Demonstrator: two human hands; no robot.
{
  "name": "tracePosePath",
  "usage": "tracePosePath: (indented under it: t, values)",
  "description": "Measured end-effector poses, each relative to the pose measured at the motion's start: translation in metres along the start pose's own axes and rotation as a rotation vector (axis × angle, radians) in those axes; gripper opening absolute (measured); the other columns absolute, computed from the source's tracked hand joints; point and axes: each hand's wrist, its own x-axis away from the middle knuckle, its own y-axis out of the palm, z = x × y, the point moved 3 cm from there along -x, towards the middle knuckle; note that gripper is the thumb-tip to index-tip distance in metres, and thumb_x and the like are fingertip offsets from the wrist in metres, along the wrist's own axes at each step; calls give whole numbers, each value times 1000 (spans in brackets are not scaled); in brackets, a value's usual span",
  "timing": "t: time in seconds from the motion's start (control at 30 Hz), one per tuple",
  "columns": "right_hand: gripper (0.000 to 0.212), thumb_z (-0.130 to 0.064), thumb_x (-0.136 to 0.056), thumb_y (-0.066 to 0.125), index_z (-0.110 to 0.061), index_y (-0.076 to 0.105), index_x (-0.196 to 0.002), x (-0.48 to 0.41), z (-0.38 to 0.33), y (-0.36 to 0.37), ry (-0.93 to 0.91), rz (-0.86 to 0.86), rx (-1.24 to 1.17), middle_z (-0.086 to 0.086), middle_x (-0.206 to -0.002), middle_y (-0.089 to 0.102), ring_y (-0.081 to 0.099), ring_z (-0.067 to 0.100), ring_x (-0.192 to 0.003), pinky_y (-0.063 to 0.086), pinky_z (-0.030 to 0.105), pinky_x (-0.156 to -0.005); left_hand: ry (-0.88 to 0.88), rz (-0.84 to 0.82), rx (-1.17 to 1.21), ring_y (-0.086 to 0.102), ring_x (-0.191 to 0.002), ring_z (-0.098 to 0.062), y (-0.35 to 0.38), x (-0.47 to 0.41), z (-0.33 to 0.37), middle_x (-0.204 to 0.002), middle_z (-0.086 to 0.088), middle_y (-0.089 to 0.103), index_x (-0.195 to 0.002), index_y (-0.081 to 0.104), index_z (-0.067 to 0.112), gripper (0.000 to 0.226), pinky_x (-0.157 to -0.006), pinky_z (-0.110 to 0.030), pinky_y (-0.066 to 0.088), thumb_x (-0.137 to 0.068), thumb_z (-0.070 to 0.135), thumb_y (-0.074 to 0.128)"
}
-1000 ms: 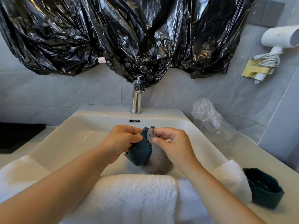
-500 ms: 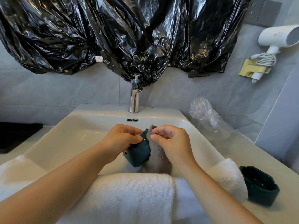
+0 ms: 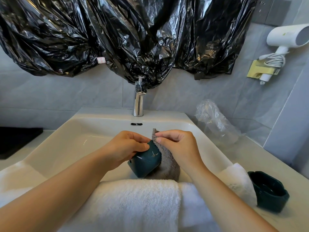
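Two hands meet over one small dark-teal dish [image 3: 145, 162], held tilted in the air above the basin of the sink [image 3: 100, 118]. The left hand [image 3: 123, 148] is clamped on it, thumb and fingers curled over its upper edge. The right hand [image 3: 180, 146] pinches the top of a grey cloth [image 3: 168, 166], which lies against the dish's right side and hangs down below it. The two hands nearly touch.

This looks like the wiping step: the cloth is being worked along the dish's rim or inner face, though that face is hidden behind the cloth. The next move probably calls for the left hand to turn the dish while the right drags the cloth over a fresh patch, with a firm grip, since a glazed dish may be slippery.

Just below the hands a white towel [image 3: 133, 203] is draped over the sink's near edge. Beyond the hands stands the chrome faucet [image 3: 138, 104], with black plastic sheeting [image 3: 117, 34] hanging above it. Well off to the right of the right hand, a second dark-teal piece [image 3: 269, 191] rests on the tabletop [image 3: 250, 156], and a crumpled clear bag [image 3: 215, 121] lies farther back.
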Motion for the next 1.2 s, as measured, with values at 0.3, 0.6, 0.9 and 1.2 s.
tracePosePath:
  t: [0.3, 0.6, 0.9, 1.2]
  values:
    - [13, -15, -85, 73, -20, 79, -95, 1, 7, -3, 66, -4, 30, -9, -94, 76, 68, 2, -88, 54, 17, -82, 6, -13, -90, 66, -105, -33, 0, 3, 0, -103, -16, 74, -104, 72, 4, 20, -99, -47, 50, -89, 0, 61]
    - [15, -20, -88, 69, -14, 78, -98, -3, 22, -4, 235, 33, 132, 1, -102, 74, 65, 12, -92, 53, 25, -84, 36, -40, -187, 67, -101, -26, 0, 3, 0, -102, -7, 75, -103, 73, 12, 20, -97, -42, 52, -91, 4, 59]
    - [11, -10, -81, 75, -20, 77, -77, 4, 23, -2, 408, -95, -133, 4, -93, 76, 69, 20, -96, 54, 41, -96, -15, -216, -239, 56, -62, -14, 11, 8, -4, -66, -5, 62, -77, 67, 11, 20, -61, -24, 46, -89, 26, 65]
    - [10, -11, -84, 72, -19, 78, -87, 4, 16, 2, 340, -97, -130, -2, -94, 74, 67, 13, -95, 53, 32, -93, 14, -192, -259, 38, -49, -12, 11, 7, -7, -55, -1, 45, -69, 53, 7, 25, -49, -20, 32, -93, 14, 57]
